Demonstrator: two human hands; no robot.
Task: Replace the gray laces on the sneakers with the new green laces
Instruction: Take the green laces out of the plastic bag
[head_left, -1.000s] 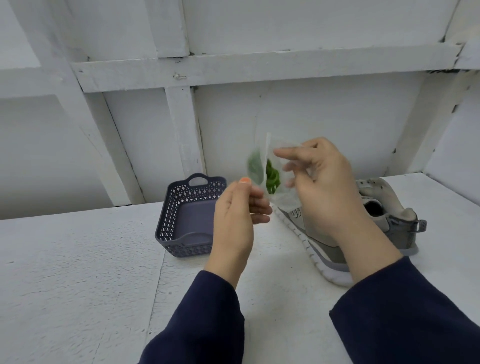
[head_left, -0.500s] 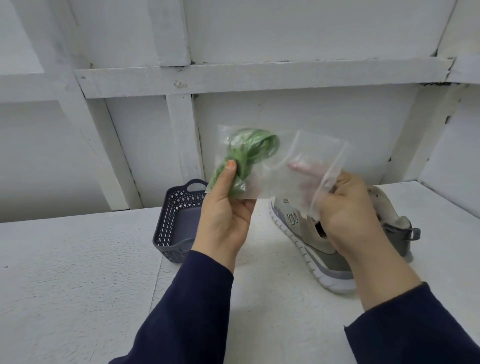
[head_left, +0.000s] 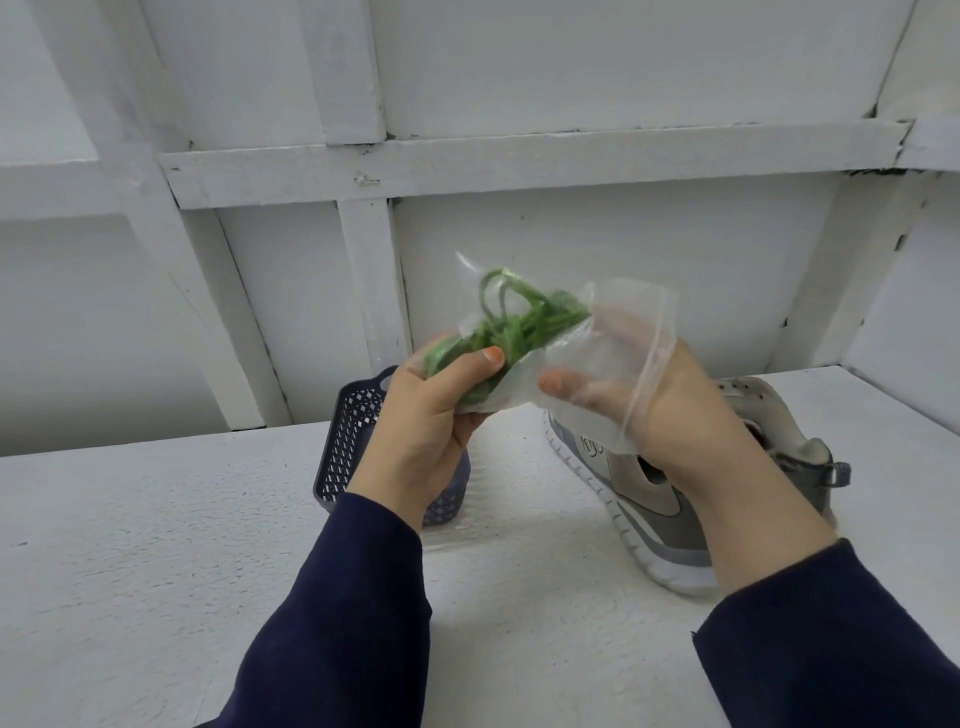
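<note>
- Green laces: a bundled coil sealed off from the air only by a clear plastic bag, held up above the table between both hands.
- Left hand: grasps the closed end of the bag, thumb pressed on the plastic over the lower part of the coil, fingers curled behind it.
- Right hand: slid into the bag's mouth, whose rim drapes over its back. The fingers lie fairly straight and relaxed inside, blurred by the plastic; whether they touch the laces cannot be told.
- Sneaker: grey and beige with a white sole, resting on the table below the right wrist.
- Basket: dark, perforated, standing on the table behind the left hand.
- Sleeves: navy, covering both forearms.
</note>
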